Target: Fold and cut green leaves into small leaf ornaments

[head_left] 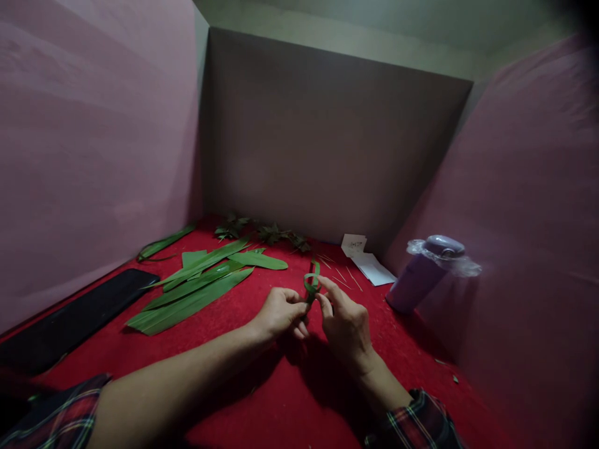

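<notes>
A narrow green leaf strip [311, 282] is curled into a small loop above the red cloth [281, 386]. My left hand [279, 313] pinches its lower end, fingers closed around it. My right hand [344, 321] meets it from the right, thumb and forefinger pinched on the same strip just below the loop. Both hands hover over the middle of the cloth, close together and touching at the fingertips.
Several long green leaves [196, 287] lie left of the hands. Small leafy sprigs [262, 234] and thin sticks [344, 276] lie near the back wall. White paper [369, 262], a lilac tumbler [423, 271] wrapped in plastic at right, a black flat object [75, 318] at left. Pink panels enclose the sides.
</notes>
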{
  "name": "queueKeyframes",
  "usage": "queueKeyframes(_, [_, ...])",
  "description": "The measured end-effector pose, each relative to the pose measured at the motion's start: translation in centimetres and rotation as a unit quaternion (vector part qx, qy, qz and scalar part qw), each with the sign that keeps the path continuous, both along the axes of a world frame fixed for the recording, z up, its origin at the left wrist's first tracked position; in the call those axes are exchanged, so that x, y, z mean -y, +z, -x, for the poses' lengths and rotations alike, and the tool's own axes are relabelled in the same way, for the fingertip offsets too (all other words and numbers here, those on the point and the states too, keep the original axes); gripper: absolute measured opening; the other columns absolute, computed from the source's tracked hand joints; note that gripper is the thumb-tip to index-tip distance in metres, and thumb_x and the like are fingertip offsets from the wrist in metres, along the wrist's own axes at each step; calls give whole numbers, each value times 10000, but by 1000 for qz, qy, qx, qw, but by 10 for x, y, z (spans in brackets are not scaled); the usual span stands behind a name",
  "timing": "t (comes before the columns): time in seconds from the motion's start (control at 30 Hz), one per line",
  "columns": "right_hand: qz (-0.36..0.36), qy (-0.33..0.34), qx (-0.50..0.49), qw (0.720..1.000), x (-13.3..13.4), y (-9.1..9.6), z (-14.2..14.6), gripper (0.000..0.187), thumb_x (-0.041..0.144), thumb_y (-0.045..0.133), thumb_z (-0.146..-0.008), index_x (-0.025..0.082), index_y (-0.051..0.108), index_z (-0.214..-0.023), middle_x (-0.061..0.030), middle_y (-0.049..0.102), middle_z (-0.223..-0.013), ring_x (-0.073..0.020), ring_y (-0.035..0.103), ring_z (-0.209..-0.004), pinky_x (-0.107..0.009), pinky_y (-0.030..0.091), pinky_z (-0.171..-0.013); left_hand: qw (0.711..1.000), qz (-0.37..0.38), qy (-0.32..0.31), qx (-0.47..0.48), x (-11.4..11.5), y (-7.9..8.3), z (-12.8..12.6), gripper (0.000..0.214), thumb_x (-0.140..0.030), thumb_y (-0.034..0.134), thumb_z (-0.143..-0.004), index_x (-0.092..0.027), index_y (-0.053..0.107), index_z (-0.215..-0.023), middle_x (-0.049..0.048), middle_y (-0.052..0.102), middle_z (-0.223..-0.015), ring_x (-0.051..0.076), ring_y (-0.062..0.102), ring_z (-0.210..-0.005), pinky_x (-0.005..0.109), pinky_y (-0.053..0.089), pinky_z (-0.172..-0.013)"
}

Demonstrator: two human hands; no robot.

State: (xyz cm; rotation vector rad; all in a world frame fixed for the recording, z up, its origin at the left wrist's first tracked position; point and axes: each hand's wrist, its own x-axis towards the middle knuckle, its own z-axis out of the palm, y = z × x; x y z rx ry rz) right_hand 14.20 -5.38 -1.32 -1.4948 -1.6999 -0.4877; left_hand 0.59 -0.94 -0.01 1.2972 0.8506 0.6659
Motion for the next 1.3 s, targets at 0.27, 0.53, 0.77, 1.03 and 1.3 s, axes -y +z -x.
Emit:
queueKeyframes(0.27, [-14,-13,44,999,2,7,2,288,251,388,-902,134,563,-1098,-65,703,-791,-135,628,-551,-214,387,-483,1000,-9,-9,-4,0,-1,0,218,-301,560,-724,-136,472,-612,14,567,-392,111,528,-336,190,412,-371])
queueKeyframes(0.53, [-4,-103,-24,994,6,9,5,247,358,446,-879,172,565,-990,6,660,-576,-148,604,-467,-215,308,-443,998,-64,17,-22,4,-2,-2,132,-237,504,-736,-140,504,-646,-13,530,-386,110,523,-347,177,384,-344])
queueKeyframes(0.77, [-16,-150,-63,987,5,8,3,228,395,457,-867,188,546,-833,1,678,-606,-170,608,-474,-225,295,-456,980,-188,45,-51,3,-10,1,178,-281,522,-724,-134,580,-641,-20,512,-415,100,514,-375,178,370,-370])
queueKeyframes(1.03, [6,-121,-63,991,5,9,2,224,349,437,-878,188,593,-869,-4,659,-565,-157,587,-455,-227,295,-465,967,-238,56,-70,3,-10,3,175,-256,493,-735,-143,584,-637,-19,527,-435,90,505,-387,173,357,-394])
queueKeyframes(1.3, [0,-186,-63,980,6,12,4,178,314,481,-835,195,588,-757,-8,671,-571,-168,584,-469,-238,269,-493,973,-217,48,-60,3,-9,4,163,-257,478,-742,-161,548,-632,-23,519,-432,117,536,-391,184,370,-375])
